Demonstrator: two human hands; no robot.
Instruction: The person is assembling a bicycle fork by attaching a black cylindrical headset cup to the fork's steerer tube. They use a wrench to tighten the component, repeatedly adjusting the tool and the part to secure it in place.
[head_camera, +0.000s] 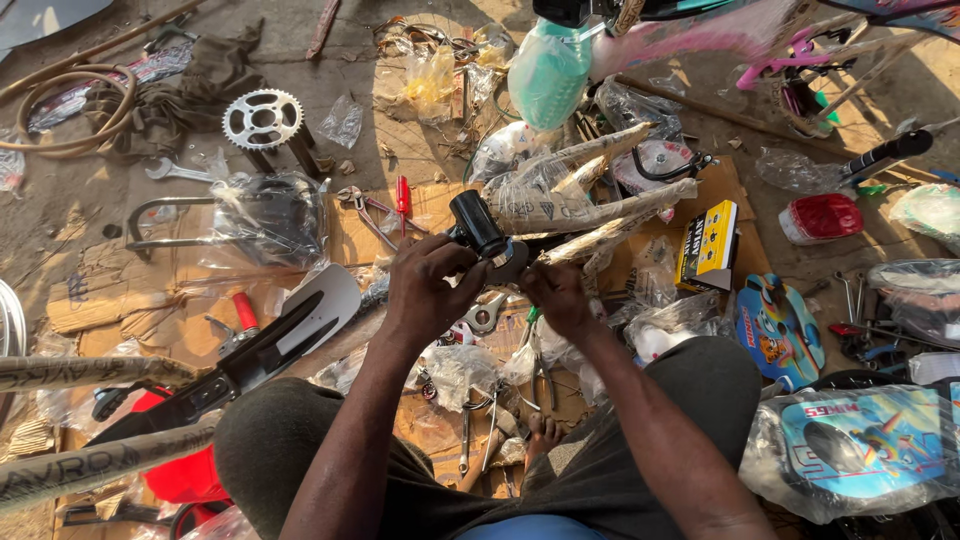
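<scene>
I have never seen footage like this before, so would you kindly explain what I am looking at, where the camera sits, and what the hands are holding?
This is one picture from a camera worn on a person's head, looking down at their own lap and two bare hands. The person sits on the ground among flattened cardboard and scattered bicycle parts. The left hand grips a black tube end of a paper-wrapped bicycle frame; the right hand works at the same joint. Around them lie a toothed chainring, a red-handled screwdriver, pliers, a spanner, a yellow and black box and a white mudguard. Many parts are in clear plastic bags.
</scene>
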